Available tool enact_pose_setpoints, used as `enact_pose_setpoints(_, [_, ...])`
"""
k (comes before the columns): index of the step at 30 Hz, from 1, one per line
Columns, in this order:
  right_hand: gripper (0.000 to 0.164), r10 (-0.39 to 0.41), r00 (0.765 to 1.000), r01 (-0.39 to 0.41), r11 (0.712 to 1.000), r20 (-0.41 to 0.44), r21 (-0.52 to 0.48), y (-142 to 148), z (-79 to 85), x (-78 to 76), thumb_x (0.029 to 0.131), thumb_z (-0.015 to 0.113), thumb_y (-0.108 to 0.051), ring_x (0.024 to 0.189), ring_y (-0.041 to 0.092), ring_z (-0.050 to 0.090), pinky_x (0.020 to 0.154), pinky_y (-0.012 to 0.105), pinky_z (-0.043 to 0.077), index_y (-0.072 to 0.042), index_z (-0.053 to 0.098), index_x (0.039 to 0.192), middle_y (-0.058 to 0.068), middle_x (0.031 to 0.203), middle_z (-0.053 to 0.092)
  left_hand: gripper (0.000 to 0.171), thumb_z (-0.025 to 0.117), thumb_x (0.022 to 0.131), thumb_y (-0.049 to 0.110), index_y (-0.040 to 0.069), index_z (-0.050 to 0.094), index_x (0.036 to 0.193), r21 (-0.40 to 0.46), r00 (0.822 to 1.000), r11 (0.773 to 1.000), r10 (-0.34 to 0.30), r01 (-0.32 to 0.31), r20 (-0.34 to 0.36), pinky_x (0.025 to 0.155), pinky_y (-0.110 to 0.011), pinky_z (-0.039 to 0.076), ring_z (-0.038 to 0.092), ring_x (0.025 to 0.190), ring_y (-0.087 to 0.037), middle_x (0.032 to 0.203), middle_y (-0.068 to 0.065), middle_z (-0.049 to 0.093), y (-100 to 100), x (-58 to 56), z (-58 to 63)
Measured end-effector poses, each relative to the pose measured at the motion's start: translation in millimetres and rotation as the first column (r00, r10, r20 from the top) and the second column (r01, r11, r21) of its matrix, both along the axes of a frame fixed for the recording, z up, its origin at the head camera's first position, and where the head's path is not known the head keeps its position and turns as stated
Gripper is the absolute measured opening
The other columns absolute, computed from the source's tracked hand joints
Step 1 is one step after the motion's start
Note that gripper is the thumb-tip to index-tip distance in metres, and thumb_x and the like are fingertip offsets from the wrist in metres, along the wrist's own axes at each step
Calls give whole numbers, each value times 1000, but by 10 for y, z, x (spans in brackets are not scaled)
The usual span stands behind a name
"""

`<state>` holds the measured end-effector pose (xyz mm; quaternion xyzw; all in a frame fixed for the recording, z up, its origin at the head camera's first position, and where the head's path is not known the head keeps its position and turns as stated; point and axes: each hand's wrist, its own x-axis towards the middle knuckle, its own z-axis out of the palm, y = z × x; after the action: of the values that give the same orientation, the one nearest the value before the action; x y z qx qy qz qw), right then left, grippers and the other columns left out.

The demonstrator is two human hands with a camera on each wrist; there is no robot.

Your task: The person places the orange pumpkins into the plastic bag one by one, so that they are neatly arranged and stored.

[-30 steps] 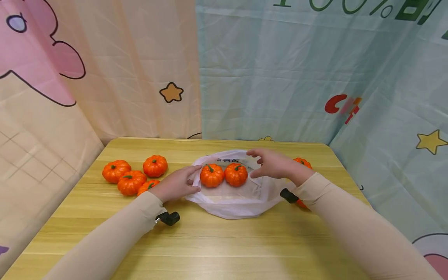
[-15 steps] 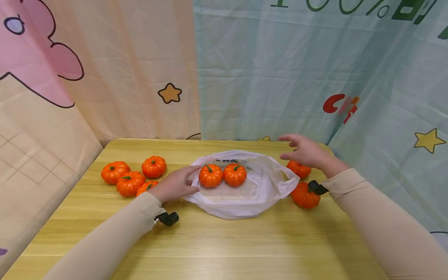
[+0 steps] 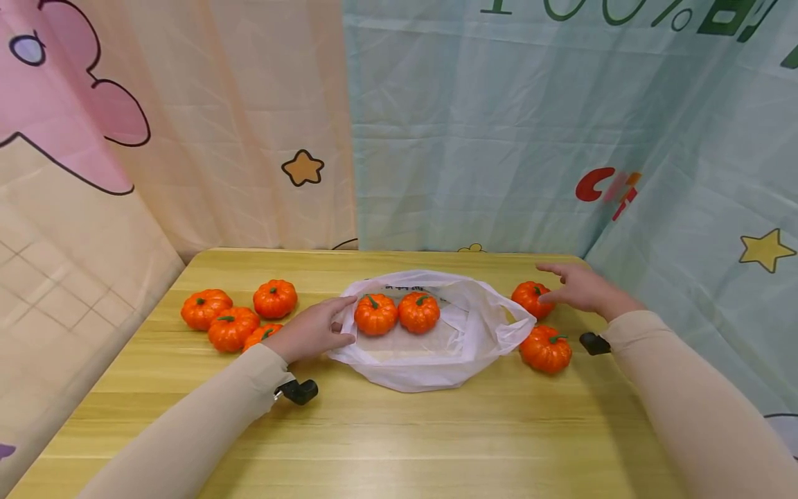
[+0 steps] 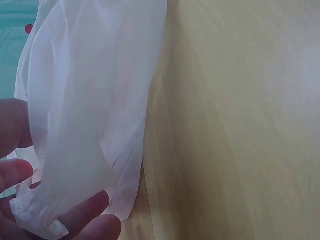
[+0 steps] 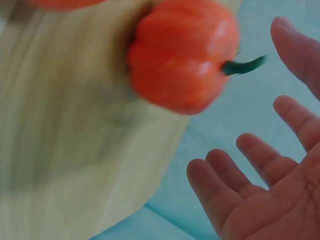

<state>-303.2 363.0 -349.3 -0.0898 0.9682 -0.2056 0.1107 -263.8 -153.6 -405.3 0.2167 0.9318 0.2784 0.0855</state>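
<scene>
Right of the plastic bag point(image 3: 405, 381) the left hand point(image 3: 314, 330) grips, the right hand point(image 3: 581, 288) spreads empty fingers near a mini pumpkin point(image 3: 528, 296), likely light, firm; cup its sides.

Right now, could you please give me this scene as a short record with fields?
Surface: wood-grain table
Container: white plastic bag, mouth open
Inside bag: two orange pumpkins
Left of bag: four pumpkins, one partly hidden
Right of bag: two pumpkins
Left hand: holds the bag's edge
Right hand: near the rear right-side pumpkin, holding nothing
</scene>
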Motion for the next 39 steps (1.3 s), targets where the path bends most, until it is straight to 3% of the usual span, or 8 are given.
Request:
enact_pose_setpoints(4, [87, 7, 999, -7, 1000, 31, 6, 50, -131, -18, 93, 80, -35, 137, 62, 43, 107, 68, 48, 0, 37, 161, 38, 160, 37, 82, 80, 94, 28, 11, 40, 163, 1, 1000, 1000, 8, -8, 11, 112, -50, 50, 63, 112, -25, 159, -17, 51, -15, 14, -1])
enact_pose_setpoints(7, [89, 23, 999, -23, 1000, 39, -15, 53, -218, -35, 91, 81, -35, 140, 58, 42, 112, 69, 43, 0, 37, 161, 37, 160, 37, 82, 80, 94, 27, 11, 39, 163, 1, 1000, 1000, 17, -17, 14, 115, -54, 47, 63, 119, -28, 161, -18, 48, -32, 30, 2])
enact_pose_setpoints(13, [90, 38, 999, -37, 999, 34, -31, 95, -353, -62, 89, 83, -32, 142, 57, 40, 118, 71, 33, 2, 38, 160, 37, 157, 41, 82, 80, 94, 29, 11, 40, 163, -8, 1000, 1000, 9, -9, -3, 112, -51, 50, 61, 110, -25, 158, -17, 52, -35, 19, -18])
enact_pose_setpoints(22, [84, 23, 999, -21, 998, 40, -58, 110, -379, -74, 89, 83, -25, 127, 51, 52, 113, 67, 43, 3, 41, 157, 37, 145, 52, 81, 80, 94, 28, 11, 40, 163, -9, 1000, 1000, 7, -7, -4, 112, -51, 49, 58, 110, -27, 152, -15, 55, -11, 8, -9])
enact_pose_setpoints(29, [83, 33, 999, -32, 999, 23, -38, 101, -360, -80, 87, 85, -23, 122, 50, 56, 109, 65, 47, 5, 44, 154, 38, 140, 55, 81, 80, 94, 27, 9, 40, 162, 6, 1000, 1000, 6, -6, -4, 118, -54, 45, 57, 119, -29, 157, -18, 52, -1, 12, -12])
enact_pose_setpoints(36, [81, 27, 999, -26, 999, 36, -47, 92, -350, -85, 88, 84, -22, 125, 52, 55, 111, 66, 46, 5, 44, 154, 39, 143, 53, 81, 80, 94, 26, 9, 40, 162, 5, 1000, 1000, 14, -14, -2, 97, -42, 48, 58, 103, -24, 138, -13, 59, 4, 14, -11])
enact_pose_setpoints(39, [82, 28, 999, -27, 999, 34, -48, 92, -361, -95, 88, 84, -22, 126, 52, 54, 111, 66, 45, 5, 44, 154, 40, 144, 53, 81, 80, 94, 27, 10, 41, 162, 2, 1000, 1000, 21, -21, 5, 96, -41, 48, 57, 103, -24, 140, -12, 58, 2, 10, -14])
